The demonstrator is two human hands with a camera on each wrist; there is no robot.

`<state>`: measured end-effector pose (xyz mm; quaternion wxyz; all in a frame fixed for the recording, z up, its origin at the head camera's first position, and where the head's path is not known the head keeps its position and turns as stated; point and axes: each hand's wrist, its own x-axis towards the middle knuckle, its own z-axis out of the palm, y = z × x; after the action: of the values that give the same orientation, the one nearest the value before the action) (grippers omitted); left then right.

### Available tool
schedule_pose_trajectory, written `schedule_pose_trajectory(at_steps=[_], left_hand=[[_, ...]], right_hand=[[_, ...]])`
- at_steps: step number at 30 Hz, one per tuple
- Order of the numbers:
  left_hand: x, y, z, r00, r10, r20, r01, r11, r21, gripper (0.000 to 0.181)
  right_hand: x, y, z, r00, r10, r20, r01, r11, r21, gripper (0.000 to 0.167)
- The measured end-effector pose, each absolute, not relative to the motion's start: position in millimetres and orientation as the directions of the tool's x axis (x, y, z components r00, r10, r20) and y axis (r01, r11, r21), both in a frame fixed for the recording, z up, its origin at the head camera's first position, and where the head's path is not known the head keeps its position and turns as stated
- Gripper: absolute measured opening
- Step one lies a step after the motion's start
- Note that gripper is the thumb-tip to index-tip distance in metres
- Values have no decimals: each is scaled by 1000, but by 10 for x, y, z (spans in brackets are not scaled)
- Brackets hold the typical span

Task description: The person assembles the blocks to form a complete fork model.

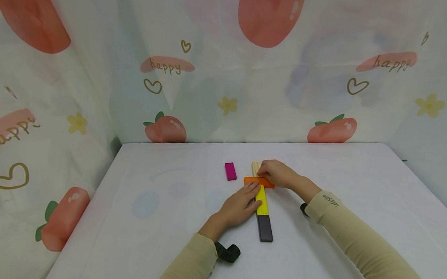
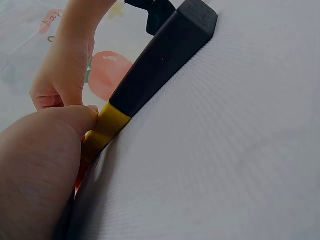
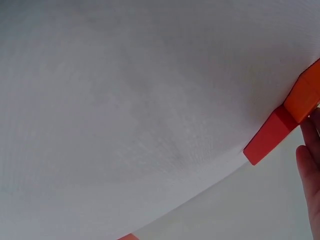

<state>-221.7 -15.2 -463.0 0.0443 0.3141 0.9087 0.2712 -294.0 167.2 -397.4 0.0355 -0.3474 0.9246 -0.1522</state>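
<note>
Fingers of the L hand [image 1: 240,204] lie out fairly straight, not clenched – tips over the L part of the orange block [image 1: 260,181], thumb on the yellow block [image 1: 263,210]. R hand [image 1: 280,172] is at the far side w/ fingers bent down, near the R part of the orange block & by the pale block [image 1: 256,168]; can't tell if they're pinching either. Blocks make a line on the white bench [image 1: 119,233]: dark grey block [image 1: 265,228] nearest the person, yellow end-on to it, orange set crosswise, pale one beyond, partly hidden by the R hand. Magenta block [image 1: 230,171] sits apart, L of the pale one. R wrist view shows a red block [image 3: 270,137] touching an orange one. Beige sleeves [image 1: 192,261], black wrist device [image 1: 229,253] by the L cuff; printed backdrop [image 1: 207,86] w/ hearts & "happy" lettering behind.
</note>
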Motion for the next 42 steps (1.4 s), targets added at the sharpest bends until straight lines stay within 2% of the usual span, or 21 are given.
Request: schedule_pose_trajectory(at_steps=[33,42], left_hand=[[-2230,-154,-4648,-793,602,94,555,650,519,56],[-2214,-186,-4627,-791,602,105,538,604,588,56]], right_hand=[[-2883,1661,-3965,-750,-659,47,-640,707,-300,15],[-2883,1663,-3968,-754,-656,41,-637,713,-294,16]])
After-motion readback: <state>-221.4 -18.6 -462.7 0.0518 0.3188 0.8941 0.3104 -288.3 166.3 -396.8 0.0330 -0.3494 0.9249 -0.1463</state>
